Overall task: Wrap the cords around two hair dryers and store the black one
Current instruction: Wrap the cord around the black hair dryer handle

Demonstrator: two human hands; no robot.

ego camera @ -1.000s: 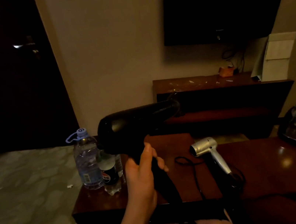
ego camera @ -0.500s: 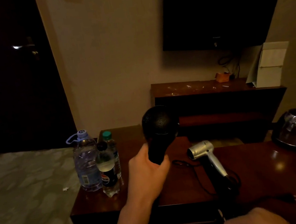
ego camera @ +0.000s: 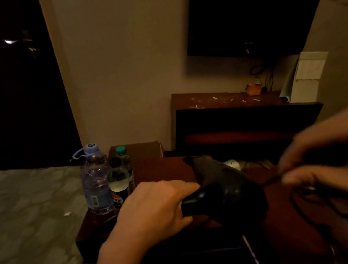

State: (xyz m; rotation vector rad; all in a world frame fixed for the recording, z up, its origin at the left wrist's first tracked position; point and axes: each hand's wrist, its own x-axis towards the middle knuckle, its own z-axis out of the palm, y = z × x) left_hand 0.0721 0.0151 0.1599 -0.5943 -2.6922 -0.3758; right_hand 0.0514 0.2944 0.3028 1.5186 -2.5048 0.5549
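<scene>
Over the dark wooden desk [ego camera: 163,170], just right of the plastic bottles [ego camera: 95,183], the left hand [ego camera: 157,207] is wrapped round one end of the black hair dryer [ego camera: 225,187], while the blurred right hand [ego camera: 331,152], further right, seems to pinch its thin cord [ego camera: 270,181].
</scene>
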